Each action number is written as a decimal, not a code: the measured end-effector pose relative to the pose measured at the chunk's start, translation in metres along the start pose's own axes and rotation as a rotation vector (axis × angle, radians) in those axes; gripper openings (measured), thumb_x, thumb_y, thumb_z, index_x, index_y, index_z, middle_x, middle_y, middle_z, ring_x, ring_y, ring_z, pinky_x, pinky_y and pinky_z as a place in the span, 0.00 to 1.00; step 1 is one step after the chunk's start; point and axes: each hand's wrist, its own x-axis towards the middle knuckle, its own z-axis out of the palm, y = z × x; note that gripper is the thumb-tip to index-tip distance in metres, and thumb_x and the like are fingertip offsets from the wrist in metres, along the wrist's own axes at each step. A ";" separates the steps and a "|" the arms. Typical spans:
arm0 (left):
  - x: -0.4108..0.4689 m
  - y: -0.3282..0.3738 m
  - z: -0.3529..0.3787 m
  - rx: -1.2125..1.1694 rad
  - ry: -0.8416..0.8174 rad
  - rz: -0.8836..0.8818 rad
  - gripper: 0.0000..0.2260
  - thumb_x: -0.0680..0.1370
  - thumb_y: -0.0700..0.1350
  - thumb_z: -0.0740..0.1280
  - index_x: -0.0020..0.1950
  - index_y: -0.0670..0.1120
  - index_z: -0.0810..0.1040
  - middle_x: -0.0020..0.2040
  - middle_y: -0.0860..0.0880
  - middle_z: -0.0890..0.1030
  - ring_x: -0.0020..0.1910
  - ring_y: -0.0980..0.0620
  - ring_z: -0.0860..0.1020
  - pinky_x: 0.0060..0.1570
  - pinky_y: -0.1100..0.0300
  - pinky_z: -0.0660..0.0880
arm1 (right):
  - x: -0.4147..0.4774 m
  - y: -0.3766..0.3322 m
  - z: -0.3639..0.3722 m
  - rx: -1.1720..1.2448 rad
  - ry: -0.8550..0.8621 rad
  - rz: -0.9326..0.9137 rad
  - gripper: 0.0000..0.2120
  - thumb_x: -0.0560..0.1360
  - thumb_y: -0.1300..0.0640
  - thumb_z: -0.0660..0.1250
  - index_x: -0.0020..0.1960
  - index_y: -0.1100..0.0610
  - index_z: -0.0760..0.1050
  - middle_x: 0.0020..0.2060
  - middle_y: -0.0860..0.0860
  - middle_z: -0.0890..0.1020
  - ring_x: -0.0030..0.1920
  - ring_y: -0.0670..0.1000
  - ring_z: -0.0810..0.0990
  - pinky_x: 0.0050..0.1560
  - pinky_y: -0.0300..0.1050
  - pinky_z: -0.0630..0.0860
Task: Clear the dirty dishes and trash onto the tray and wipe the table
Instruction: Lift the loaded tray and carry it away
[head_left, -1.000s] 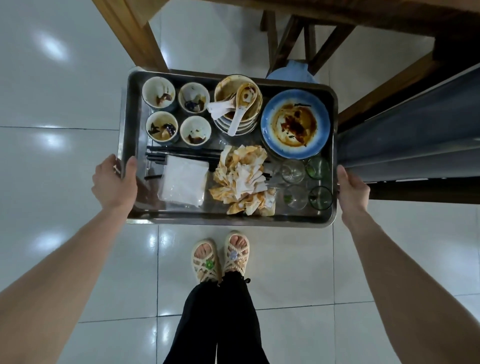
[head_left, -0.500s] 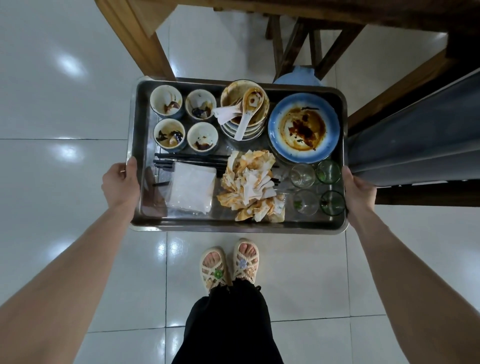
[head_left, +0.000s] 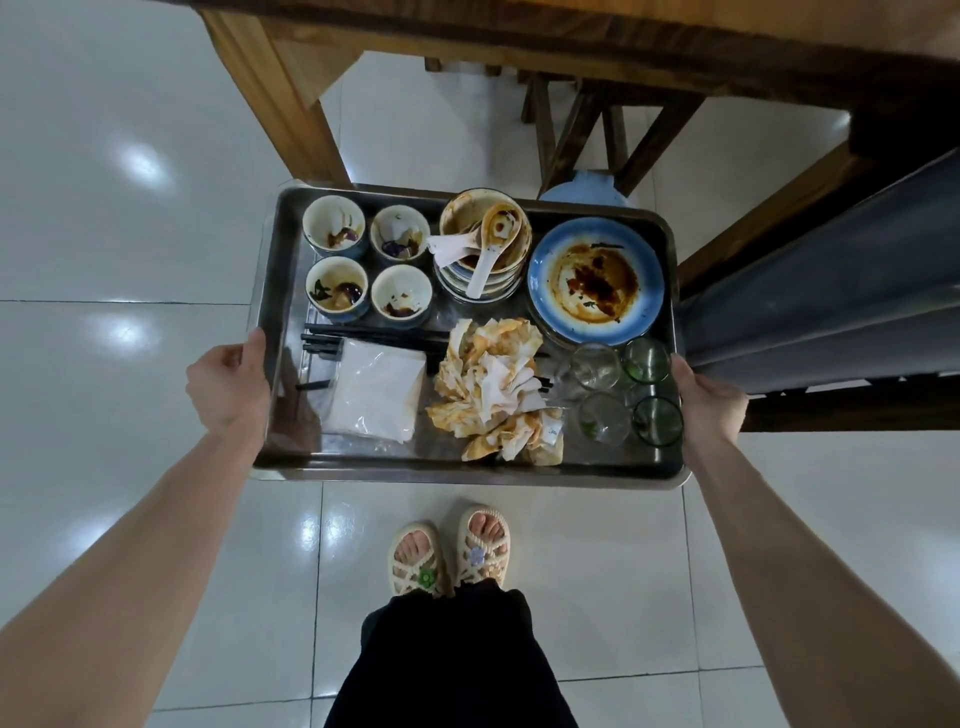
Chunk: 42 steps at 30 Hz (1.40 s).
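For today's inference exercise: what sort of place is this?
Probably a restaurant or canteen: a steel tray carrying four dirty cups, a sauce-smeared blue plate and stained napkins, beside a wooden table on tiled floor.

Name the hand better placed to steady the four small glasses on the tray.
Right hand: it grips the right rim of the rectangular steel tray, directly beside the four small clear and green glasses; the left hand holds the opposite rim.
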 end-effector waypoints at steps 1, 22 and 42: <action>-0.001 0.000 -0.004 -0.001 0.002 -0.001 0.21 0.78 0.55 0.64 0.38 0.38 0.77 0.37 0.39 0.79 0.36 0.44 0.74 0.42 0.52 0.73 | -0.003 0.000 -0.002 0.006 0.009 -0.008 0.24 0.71 0.47 0.73 0.24 0.56 0.67 0.23 0.49 0.73 0.27 0.49 0.69 0.38 0.46 0.69; -0.142 0.081 -0.280 -0.060 -0.017 0.013 0.20 0.78 0.54 0.65 0.45 0.37 0.81 0.38 0.40 0.78 0.41 0.39 0.78 0.46 0.53 0.73 | -0.222 -0.113 -0.195 0.103 0.038 0.039 0.25 0.68 0.49 0.76 0.24 0.55 0.63 0.23 0.50 0.69 0.26 0.49 0.65 0.30 0.43 0.65; -0.247 0.154 -0.323 -0.105 -0.268 0.308 0.22 0.77 0.54 0.67 0.29 0.40 0.73 0.27 0.46 0.73 0.30 0.43 0.73 0.35 0.53 0.67 | -0.357 -0.041 -0.376 0.311 0.347 0.243 0.22 0.67 0.46 0.77 0.31 0.65 0.78 0.27 0.51 0.77 0.28 0.51 0.74 0.37 0.47 0.76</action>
